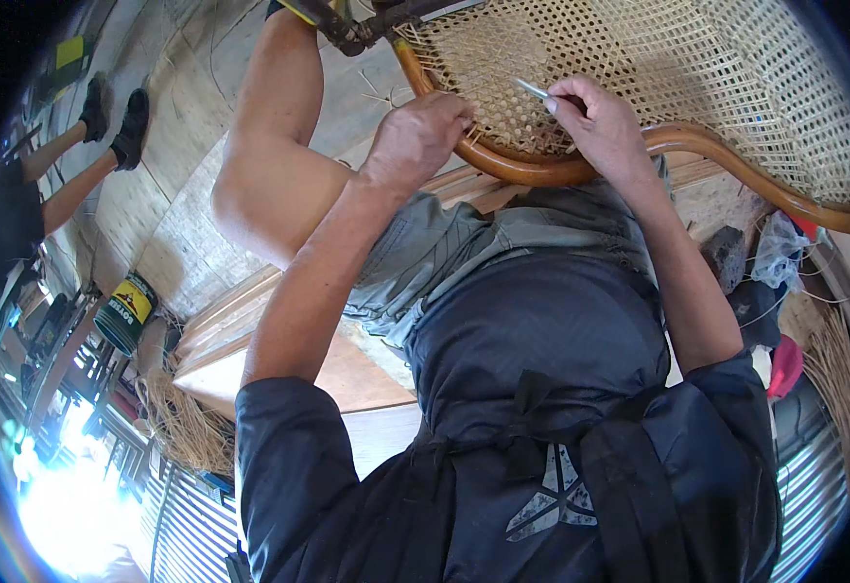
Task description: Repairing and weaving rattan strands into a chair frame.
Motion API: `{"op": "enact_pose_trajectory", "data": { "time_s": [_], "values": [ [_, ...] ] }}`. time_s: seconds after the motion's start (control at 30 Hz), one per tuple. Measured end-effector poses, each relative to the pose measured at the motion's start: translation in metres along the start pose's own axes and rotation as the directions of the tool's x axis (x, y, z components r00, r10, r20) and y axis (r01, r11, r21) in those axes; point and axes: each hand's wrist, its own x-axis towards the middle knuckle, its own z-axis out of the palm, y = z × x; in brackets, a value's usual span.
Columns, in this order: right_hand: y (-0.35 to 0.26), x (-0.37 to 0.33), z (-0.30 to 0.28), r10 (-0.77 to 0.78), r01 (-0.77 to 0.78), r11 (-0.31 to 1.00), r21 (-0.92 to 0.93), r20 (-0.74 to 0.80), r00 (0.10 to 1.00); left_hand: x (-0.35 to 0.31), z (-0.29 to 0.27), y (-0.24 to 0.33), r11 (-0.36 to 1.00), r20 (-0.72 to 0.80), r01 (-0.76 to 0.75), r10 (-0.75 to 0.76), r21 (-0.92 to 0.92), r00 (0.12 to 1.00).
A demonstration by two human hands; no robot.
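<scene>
Across my lap lies a piece of furniture with a curved, varnished brown frame [541, 173] and an open-weave cane panel [629, 58]. My left hand [417, 136] is closed at the frame's left edge, its fingertips pinched where the weave meets the wood; what they pinch is too small to make out. In my right hand [602, 124] is a thin, pointed metal tool [532, 88], gripped between thumb and fingers. Its tip points up and left over the cane. Loose cane ends [386, 94] stick out beyond the frame, left of the weave.
A dark green bucket [125, 313] stands on the wooden floor at left, near a bundle of cane strands [190, 428]. Another person's legs and dark shoes [131, 129] show at upper left. More long strands [841, 374], a clear plastic bag [778, 251] and a dark stone-like block [724, 255] lie at right.
</scene>
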Motion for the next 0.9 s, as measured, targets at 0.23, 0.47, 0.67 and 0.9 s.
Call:
{"op": "enact_pose_trajectory", "data": {
  "time_s": [0.23, 0.47, 0.67, 0.9],
  "values": [
    [0.016, 0.002, 0.005, -0.012, 0.02, 0.987, 0.157, -0.051, 0.999, 0.0, -0.003, 0.005, 0.997, 0.006, 0.024, -0.025, 0.08, 1.0],
    [0.015, -0.003, 0.005, -0.043, 0.049, 0.996, 0.072, -0.087, 0.995, -0.004, 0.001, 0.015, 0.986, -0.002, -0.071, 0.072, 0.151, 0.997],
    [0.015, 0.001, 0.007, -0.104, 0.143, 0.96, 0.241, -0.168, 0.98, -0.01, -0.003, 0.027, 0.958, 0.087, -0.001, -0.025, 0.287, 0.996],
    [-0.013, 0.03, -0.012, -0.095, 0.065, 0.867, 0.495, 0.036, 0.995, -0.025, 0.007, 0.028, 0.973, -0.263, 0.145, -0.095, 0.178, 0.96]
  ]
}}
